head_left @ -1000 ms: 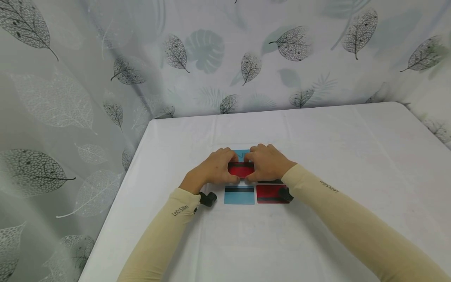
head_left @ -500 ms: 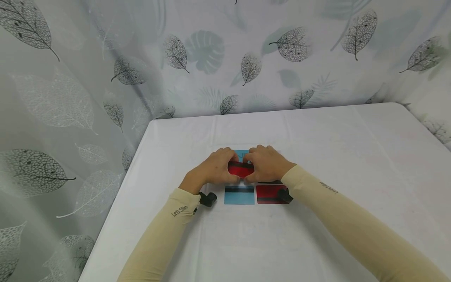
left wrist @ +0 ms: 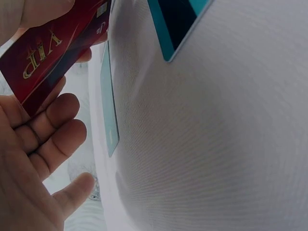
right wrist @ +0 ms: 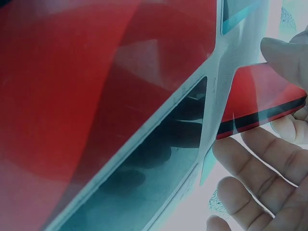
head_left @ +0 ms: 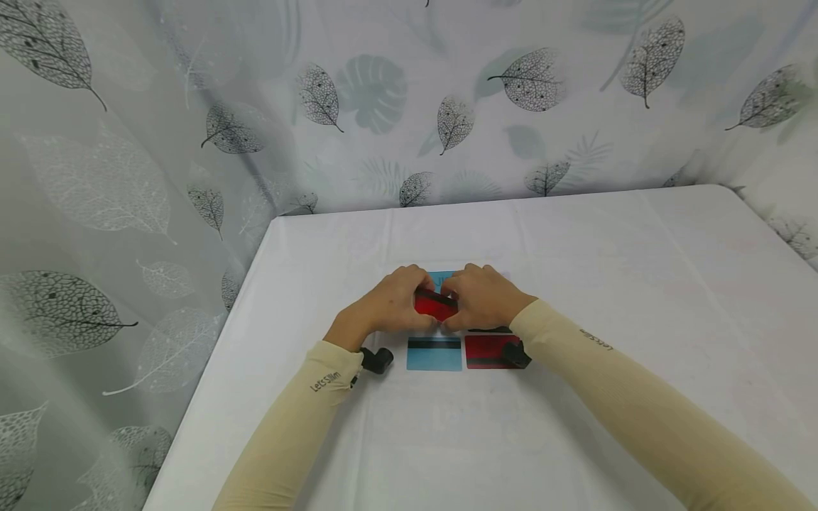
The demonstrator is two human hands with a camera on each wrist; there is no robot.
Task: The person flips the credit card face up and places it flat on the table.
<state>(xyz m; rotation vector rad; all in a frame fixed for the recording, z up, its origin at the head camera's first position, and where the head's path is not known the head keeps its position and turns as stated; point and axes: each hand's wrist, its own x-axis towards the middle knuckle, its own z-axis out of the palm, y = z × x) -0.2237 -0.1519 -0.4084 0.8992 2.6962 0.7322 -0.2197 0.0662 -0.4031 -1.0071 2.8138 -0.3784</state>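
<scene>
A red card with a dark stripe hangs tilted between the two hands; its other face, seen in the left wrist view, bears gold VIP lettering and a chip. My left hand grips it with thumb and fingers on the left. From the right, my right hand holds it, thumb over one edge and fingertips at the opposite edge. Behind the held card lies a blue card, partly covered by the hands. A dark-striped card shows just below the right hand, mostly hidden.
Nearer the body, a light blue striped card lies beside a red striped card on the white tablecloth. A black wrist camera sits at the left wrist. Leaf-print curtains stand behind and at the left.
The red card has tipped, its right end going lower, and shows narrower between the hands. Both hands have stayed nearly in place, the fingers shifting slightly.
</scene>
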